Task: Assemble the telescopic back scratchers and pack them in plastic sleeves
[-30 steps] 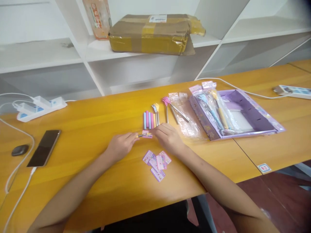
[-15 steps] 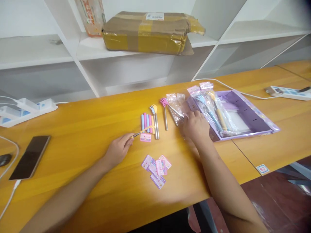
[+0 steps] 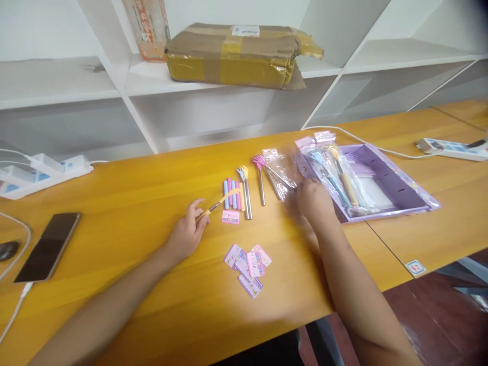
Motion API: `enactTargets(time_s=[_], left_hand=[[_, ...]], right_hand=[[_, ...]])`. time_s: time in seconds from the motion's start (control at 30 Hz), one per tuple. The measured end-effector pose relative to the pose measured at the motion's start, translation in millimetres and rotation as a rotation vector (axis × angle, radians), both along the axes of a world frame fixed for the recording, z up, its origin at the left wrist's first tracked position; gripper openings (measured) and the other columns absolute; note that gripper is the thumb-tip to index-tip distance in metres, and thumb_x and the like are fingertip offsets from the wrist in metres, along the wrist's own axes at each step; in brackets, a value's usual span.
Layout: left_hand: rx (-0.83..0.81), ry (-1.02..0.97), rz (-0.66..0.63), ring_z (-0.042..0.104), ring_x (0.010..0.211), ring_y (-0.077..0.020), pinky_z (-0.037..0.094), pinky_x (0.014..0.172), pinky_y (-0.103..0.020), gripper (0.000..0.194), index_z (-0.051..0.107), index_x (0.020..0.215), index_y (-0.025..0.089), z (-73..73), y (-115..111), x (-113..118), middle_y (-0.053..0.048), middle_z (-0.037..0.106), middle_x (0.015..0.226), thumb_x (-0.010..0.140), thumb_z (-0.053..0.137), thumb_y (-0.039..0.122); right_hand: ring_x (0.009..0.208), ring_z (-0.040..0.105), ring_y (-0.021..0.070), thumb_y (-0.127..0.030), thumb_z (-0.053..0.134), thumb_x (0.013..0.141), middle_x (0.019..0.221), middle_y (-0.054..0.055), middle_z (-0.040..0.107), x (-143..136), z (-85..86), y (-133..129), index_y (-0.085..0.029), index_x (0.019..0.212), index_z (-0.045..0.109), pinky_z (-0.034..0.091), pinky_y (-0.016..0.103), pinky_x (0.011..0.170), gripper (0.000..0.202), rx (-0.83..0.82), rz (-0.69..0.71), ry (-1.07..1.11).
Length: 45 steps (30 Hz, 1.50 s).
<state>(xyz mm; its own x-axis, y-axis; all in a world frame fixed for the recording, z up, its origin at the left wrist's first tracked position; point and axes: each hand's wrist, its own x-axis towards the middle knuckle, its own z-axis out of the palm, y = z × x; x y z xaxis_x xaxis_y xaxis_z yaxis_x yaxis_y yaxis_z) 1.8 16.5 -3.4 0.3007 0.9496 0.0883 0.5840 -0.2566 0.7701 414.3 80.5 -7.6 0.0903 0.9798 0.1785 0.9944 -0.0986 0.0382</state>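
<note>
My left hand (image 3: 187, 231) holds the yellow handle of a small yellow back scratcher (image 3: 215, 204) between thumb and fingers, some fingers lifted. Its curved head reaches over a row of pink, blue and yellow handle tubes (image 3: 233, 195). My right hand (image 3: 315, 202) is closed beside the clear plastic bags (image 3: 281, 165) and the end of a slanting metal rod; what its fingers hold is hidden. Metal rods with a pink hand-shaped head (image 3: 258, 161) lie to its left. Further left are rods with blue and yellow heads (image 3: 244, 172).
A purple box (image 3: 412, 206) with bagged back scratchers (image 3: 339, 178) stands at right. Small printed cards (image 3: 247, 269) lie in front, one more card (image 3: 231, 217) by the tubes. A phone (image 3: 49, 246) and power strips (image 3: 46, 175) are around. A taped carton (image 3: 236, 58) sits on the shelf.
The fingers of my left hand have loosened and spread around the back scratcher, whose head is tilted up more. My right hand has shifted slightly right and down. The view has moved a little.
</note>
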Motion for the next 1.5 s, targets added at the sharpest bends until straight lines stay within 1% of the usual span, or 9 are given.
enactTargets(time_s=[0.2,0.4,0.5,0.6,0.73,0.8,0.97,1.1,1.5], left_hand=[[0.028,-0.145,-0.005,0.071,0.098,-0.0191,0.053,0.089,-0.035,0.036,0.035,0.143,0.024,-11.6,2.4,0.4,-0.006,0.073,0.110,0.113,0.043,0.043],[-0.282,-0.558,-0.102,0.037,0.058,-0.0074,0.036,0.054,-0.024,0.030,0.044,0.122,0.028,-7.7,-11.1,14.0,-0.003,0.064,0.109,0.110,0.050,0.055],[-0.501,-0.653,-0.200,0.034,0.055,-0.0065,0.031,0.050,-0.023,0.040,0.053,0.123,0.028,-0.1,-26.2,27.4,-0.001,0.061,0.100,0.104,0.059,0.063],[-0.563,-0.677,-0.279,0.053,0.065,-0.0122,0.046,0.057,-0.027,0.058,0.056,0.134,0.028,-0.5,-37.8,37.6,-0.004,0.064,0.098,0.095,0.068,0.069],[-0.480,-0.660,-0.236,0.069,0.102,-0.0272,0.059,0.083,-0.042,0.062,0.064,0.130,0.025,-7.4,-39.0,38.7,-0.013,0.070,0.113,0.087,0.081,0.067],[-0.496,-0.673,-0.200,0.066,0.084,-0.0218,0.056,0.070,-0.037,0.052,0.066,0.125,0.026,-10.1,-36.1,35.6,-0.009,0.069,0.100,0.091,0.079,0.063],[-0.751,-0.908,-0.153,0.024,0.049,-0.0023,0.024,0.046,-0.019,0.035,0.059,0.100,0.023,-12.7,-33.0,30.5,0.008,0.042,0.072,0.098,0.075,0.053],[-0.793,-0.952,-0.151,0.027,0.051,-0.0007,0.025,0.048,-0.016,0.032,0.060,0.103,0.021,-12.1,-34.5,29.9,0.006,0.048,0.080,0.098,0.076,0.049],[-0.823,-0.984,-0.226,0.038,0.053,-0.0060,0.036,0.053,-0.020,0.032,0.060,0.107,0.022,-14.1,-35.2,26.2,0.008,0.045,0.069,0.098,0.076,0.048]], right_hand=[[0.080,0.062,0.0281,-0.031,0.047,0.105,0.094,0.021,0.071,-8.9,13.3,0.0,-0.013,0.093,0.067,0.048,0.040,0.075,0.029,0.312,-0.064,0.160],[0.073,0.065,0.0184,-0.027,0.056,0.106,0.103,0.012,0.071,-79.8,34.6,-33.4,-0.021,0.100,0.061,0.056,0.034,0.070,0.010,0.681,0.279,0.431],[0.099,0.075,0.0236,-0.014,0.059,0.104,0.111,0.012,0.075,-125.7,31.1,-67.9,-0.025,0.118,0.063,0.062,0.036,0.080,0.019,0.618,0.648,0.496],[0.120,0.074,0.0278,-0.014,0.059,0.104,0.131,0.017,0.074,-156.7,23.9,-95.0,-0.022,0.147,0.056,0.065,0.040,0.094,0.044,0.421,0.941,0.489],[0.133,0.068,0.0282,-0.014,0.052,0.106,0.141,0.019,0.070,-163.9,19.0,-101.1,-0.014,0.158,0.047,0.059,0.045,0.113,0.051,0.232,1.165,0.544],[0.139,0.064,0.0265,-0.014,0.052,0.107,0.143,0.018,0.068,-158.2,17.9,-96.7,-0.015,0.155,0.048,0.057,0.044,0.117,0.049,0.216,1.219,0.678],[0.117,0.070,0.0245,-0.009,0.050,0.104,0.119,0.011,0.070,-151.1,18.3,-90.6,-0.025,0.132,0.061,0.060,0.044,0.104,0.034,0.288,0.940,0.963],[0.107,0.069,0.0247,-0.024,0.060,0.107,0.112,0.009,0.066,-160.2,13.6,-87.5,-0.025,0.115,0.059,0.059,0.044,0.098,0.008,0.249,0.654,1.123],[0.129,0.069,0.0234,-0.046,0.068,0.104,0.136,0.008,0.072,-162.4,3.1,-79.4,-0.030,0.127,0.060,0.054,0.045,0.116,0.030,-0.312,0.513,1.907]])
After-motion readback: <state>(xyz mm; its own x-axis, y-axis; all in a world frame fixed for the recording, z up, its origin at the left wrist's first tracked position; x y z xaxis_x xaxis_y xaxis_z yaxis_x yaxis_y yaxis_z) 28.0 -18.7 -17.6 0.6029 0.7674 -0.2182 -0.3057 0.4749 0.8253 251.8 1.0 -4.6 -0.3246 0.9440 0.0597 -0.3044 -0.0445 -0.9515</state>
